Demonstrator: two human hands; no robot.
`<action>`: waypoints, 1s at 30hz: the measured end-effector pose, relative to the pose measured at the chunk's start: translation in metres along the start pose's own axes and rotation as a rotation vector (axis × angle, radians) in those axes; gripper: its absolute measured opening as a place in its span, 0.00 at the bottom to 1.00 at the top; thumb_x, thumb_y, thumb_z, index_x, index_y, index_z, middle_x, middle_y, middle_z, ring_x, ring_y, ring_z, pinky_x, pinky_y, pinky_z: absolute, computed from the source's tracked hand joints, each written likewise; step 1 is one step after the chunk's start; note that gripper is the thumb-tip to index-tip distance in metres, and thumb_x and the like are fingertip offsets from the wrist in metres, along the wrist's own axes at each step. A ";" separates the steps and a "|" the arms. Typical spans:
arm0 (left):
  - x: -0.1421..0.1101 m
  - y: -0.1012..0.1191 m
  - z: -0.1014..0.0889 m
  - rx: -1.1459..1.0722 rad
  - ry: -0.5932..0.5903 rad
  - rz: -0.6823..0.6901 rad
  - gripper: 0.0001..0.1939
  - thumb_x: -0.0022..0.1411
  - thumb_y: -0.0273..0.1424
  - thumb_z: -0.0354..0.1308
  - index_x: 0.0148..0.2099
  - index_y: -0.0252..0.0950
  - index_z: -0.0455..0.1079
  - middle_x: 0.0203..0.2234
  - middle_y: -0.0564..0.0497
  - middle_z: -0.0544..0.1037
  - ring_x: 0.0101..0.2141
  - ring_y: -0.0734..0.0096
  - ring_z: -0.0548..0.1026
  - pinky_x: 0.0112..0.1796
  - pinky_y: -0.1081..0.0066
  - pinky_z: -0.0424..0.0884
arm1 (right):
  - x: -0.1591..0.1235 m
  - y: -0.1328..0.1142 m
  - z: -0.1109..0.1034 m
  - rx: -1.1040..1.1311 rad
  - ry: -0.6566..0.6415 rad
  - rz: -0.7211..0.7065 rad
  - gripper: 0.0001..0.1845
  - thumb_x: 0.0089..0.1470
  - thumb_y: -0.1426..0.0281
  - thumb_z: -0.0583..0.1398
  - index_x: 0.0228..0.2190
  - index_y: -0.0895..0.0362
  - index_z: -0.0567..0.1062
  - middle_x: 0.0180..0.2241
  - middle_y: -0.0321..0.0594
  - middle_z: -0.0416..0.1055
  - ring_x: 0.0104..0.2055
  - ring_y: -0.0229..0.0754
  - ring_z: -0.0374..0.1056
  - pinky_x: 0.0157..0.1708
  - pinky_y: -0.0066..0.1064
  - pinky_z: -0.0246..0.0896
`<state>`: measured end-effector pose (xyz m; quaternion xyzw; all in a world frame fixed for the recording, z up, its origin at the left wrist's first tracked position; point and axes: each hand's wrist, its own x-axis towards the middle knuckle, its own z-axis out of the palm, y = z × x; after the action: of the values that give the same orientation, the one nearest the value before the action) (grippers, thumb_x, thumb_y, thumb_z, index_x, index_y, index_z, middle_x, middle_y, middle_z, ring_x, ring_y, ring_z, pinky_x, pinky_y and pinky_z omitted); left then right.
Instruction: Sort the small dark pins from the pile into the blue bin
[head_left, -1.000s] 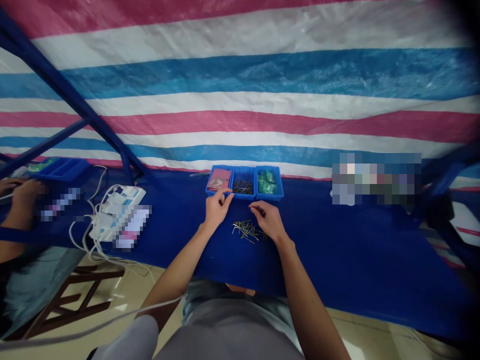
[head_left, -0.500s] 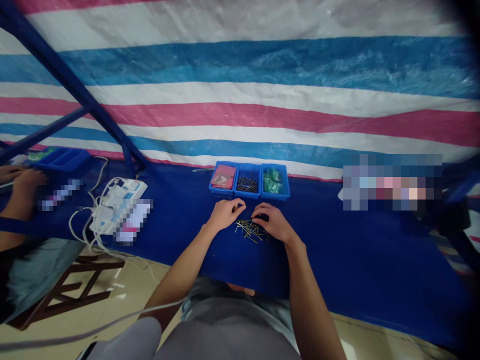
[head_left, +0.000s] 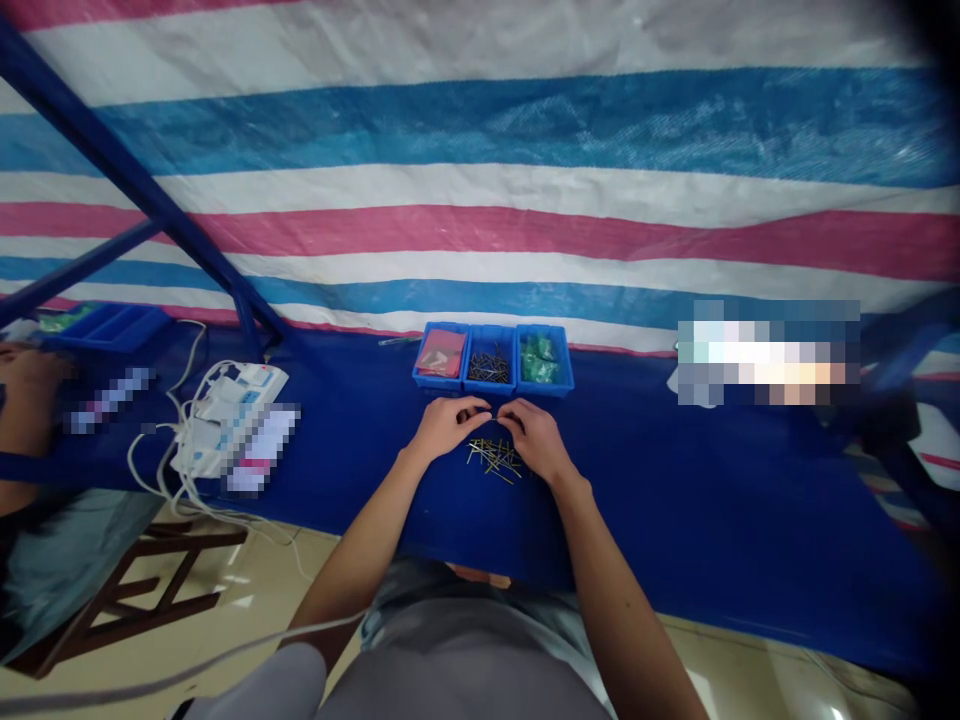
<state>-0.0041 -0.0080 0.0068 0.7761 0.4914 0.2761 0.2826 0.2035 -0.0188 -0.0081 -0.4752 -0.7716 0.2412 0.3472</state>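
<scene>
My left hand is closed in a pinch just in front of the blue bins. Close to its fingertips, my right hand is pinched too. Whatever lies between the fingers is too small to make out. Below the fingertips, thin brass-coloured and silvery metal pins lie in a loose pile on the blue tabletop. Behind the hands stand three joined blue bins: the left bin holds pink pieces, the middle bin dark thin metal pieces, and the right bin green plastic-looking pieces.
On the left lie a white power strip and tangled white cables. Beyond them is another person's arm by a blue tray. A blue frame post slants before the striped sheet. Blurred items sit at right.
My right hand has moved left and slightly up, away from the pile, to meet the left fingertips. My left hand has stayed almost in place. The view has shifted slightly.
</scene>
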 end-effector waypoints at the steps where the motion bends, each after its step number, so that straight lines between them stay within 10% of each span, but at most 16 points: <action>1: 0.000 0.000 0.000 -0.008 0.010 0.014 0.15 0.66 0.43 0.57 0.46 0.41 0.78 0.29 0.53 0.81 0.27 0.73 0.74 0.32 0.75 0.65 | 0.000 -0.002 0.001 0.010 0.018 -0.006 0.08 0.62 0.72 0.56 0.36 0.53 0.75 0.36 0.40 0.74 0.39 0.44 0.70 0.41 0.34 0.61; 30: -0.002 -0.003 0.001 -0.138 0.094 0.137 0.13 0.66 0.38 0.58 0.39 0.36 0.80 0.31 0.48 0.80 0.28 0.72 0.73 0.32 0.72 0.66 | -0.002 -0.013 0.008 0.026 0.101 -0.042 0.13 0.66 0.64 0.54 0.37 0.52 0.78 0.35 0.42 0.75 0.38 0.45 0.71 0.40 0.35 0.64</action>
<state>-0.0056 -0.0094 0.0036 0.7728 0.4298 0.3640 0.2925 0.1907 -0.0263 -0.0041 -0.4661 -0.7598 0.2196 0.3965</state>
